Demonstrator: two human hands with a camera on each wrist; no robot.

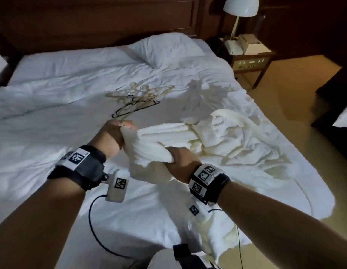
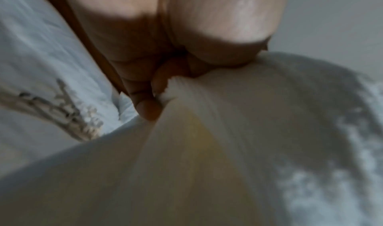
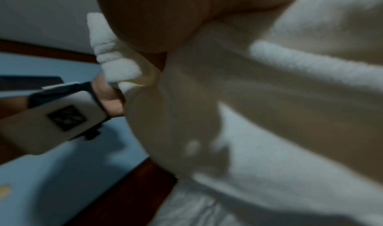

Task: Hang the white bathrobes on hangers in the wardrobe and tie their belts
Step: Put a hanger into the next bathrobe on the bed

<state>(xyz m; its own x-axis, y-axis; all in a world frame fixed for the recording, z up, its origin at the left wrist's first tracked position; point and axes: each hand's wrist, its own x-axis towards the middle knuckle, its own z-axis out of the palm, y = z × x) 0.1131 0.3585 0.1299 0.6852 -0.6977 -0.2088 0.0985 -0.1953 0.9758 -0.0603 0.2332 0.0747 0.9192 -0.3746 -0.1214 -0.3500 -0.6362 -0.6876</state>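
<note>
From the head camera, a cream-white terry bathrobe [image 1: 213, 136] lies crumpled on the right half of a bed with wrinkled white sheets [image 1: 52, 117], one bunched edge lifted off the sheets between both hands. The left hand [image 1: 112, 135] has its fingers curled round the upper end of that bunch; the right hand [image 1: 180, 160] grips the lower end in a closed fist, just beside the left. Behind the hands, near the middle of the bed, sits a tangled heap of cream and black clothes hangers [image 1: 138, 99], apart from the robe. A white pillow [image 1: 165, 48] rests against the dark wooden headboard [image 1: 91, 22]. To the right stands a wooden nightstand [image 1: 250, 63] with a white dome-shaded lamp [image 1: 240, 8]. Both wrists wear black straps carrying white marker tags, and black cables trail down over the sheets.

The left wrist camera, blurred, shows the left hand's fingertips [image 2: 149, 110] pinching a gathered fold of the robe's cloth [image 2: 207, 147], which fans out below them. The hangers [image 2: 68, 115] show only as a smear at left.

The right wrist camera is also blurred. The right hand's palm [image 3: 155, 20] presses against thick robe fabric [image 3: 269, 98] that fills most of the view; its fingers are hidden behind the cloth. The left hand [image 3: 110, 98] shows at left, partly covered by a roll of terry.
</note>
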